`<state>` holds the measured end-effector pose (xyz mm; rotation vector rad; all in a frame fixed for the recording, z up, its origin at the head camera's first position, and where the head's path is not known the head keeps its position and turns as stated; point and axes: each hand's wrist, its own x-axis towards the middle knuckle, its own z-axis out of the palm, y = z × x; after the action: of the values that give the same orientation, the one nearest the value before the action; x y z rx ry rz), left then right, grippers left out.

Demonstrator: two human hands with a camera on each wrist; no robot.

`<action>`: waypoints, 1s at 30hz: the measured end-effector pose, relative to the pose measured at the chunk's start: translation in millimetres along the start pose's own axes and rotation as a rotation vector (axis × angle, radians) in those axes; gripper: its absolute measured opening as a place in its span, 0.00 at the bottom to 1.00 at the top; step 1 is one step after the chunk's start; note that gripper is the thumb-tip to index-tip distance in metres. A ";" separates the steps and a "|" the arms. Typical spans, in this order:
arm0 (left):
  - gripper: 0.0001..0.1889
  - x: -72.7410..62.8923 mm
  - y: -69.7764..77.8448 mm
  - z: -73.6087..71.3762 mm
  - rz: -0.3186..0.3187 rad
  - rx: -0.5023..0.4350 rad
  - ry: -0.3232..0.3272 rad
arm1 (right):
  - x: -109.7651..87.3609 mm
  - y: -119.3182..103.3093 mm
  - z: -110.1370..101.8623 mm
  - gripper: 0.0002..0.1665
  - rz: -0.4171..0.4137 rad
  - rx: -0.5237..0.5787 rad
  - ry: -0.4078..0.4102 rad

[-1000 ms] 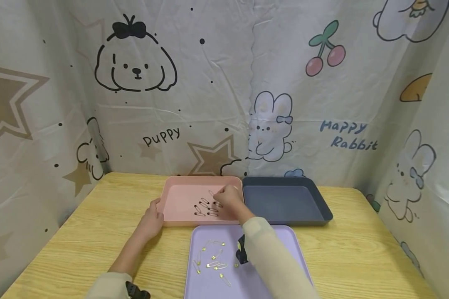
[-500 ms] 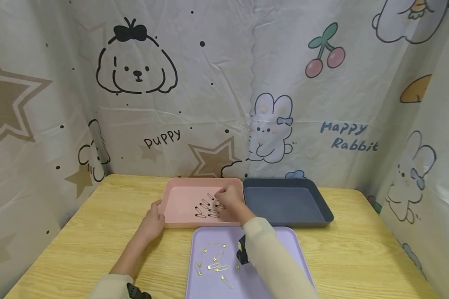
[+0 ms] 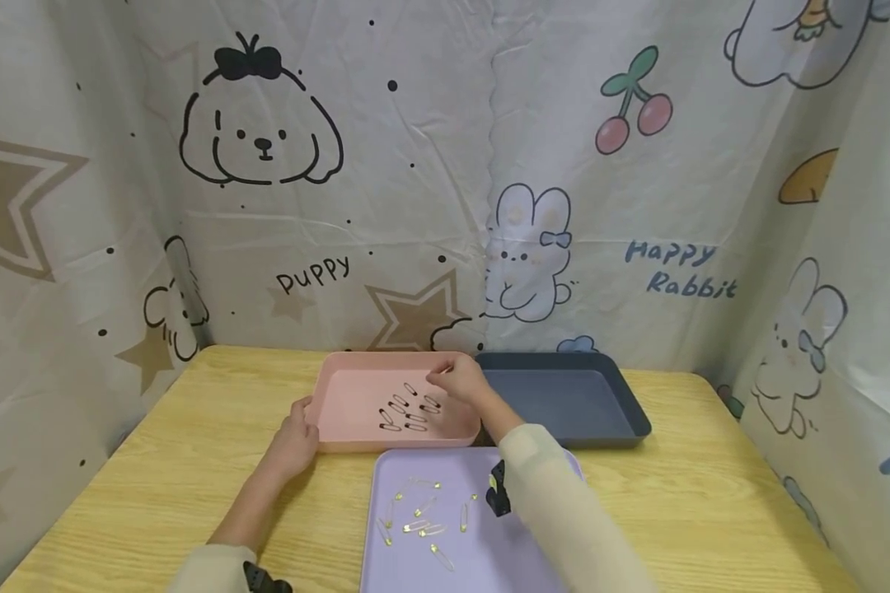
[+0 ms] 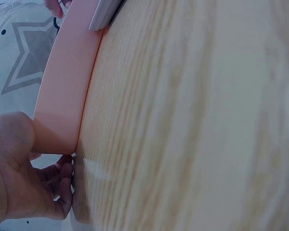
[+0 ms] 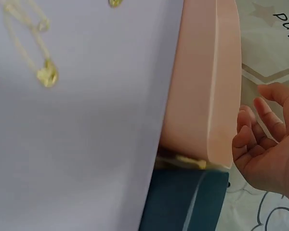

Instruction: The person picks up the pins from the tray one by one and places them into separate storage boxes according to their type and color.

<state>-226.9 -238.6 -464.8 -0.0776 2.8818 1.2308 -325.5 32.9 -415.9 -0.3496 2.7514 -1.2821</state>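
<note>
Wood-grain tabletop (image 3: 319,527) seen at far left, reaching under everything. Left grip (image 3: 294,441) is set at the near-left corner of the pink tray (image 3: 344,403): fingers curled against the outer end wall, thumb by the rim, tray judged to be steadied. Just right of that grip, inside the tray, dark-ended pins (image 3: 415,417) are laid flat in a loose slanted cluster. Nearer the person, right of the left grip, gold pins (image 3: 417,525) are scattered over the lilac tray (image 3: 489,560), mostly on its left; one lone gold pin (image 3: 463,517) is set apart, on the near side of the right grip (image 3: 463,383). Right grip is held above the pink tray's right part, beyond the cluster, fingers loosely bent; no pin can be made out in it, so taken as unloaded. Just right of it, the navy tray (image 3: 564,395) is placed.

Step, as judged: pins being sorted by colour, dark batch set down. Next move judged to call for the right grip to be drawn nearer, over the lilac tray, and one gold pin to be pinched by fingertips; the lone one looks easiest, neighbours left undisturbed.
</note>
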 end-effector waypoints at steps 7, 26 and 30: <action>0.29 0.2 0.1 -0.1 -0.010 0.002 -0.028 | -11.0 4.1 -25.6 0.14 0.034 -0.035 -0.033; 0.30 1.9 -3.1 0.5 0.015 0.032 -0.025 | -32.7 45.5 -100.2 0.17 0.084 -0.055 0.044; 0.30 2.0 -2.1 -0.4 0.012 0.026 -0.032 | -42.2 60.7 -119.1 0.19 0.104 -0.091 0.072</action>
<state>-228.8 -240.5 -466.1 -0.0407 2.8743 1.1856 -315.5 169.5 -386.2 -0.1669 2.8524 -1.1704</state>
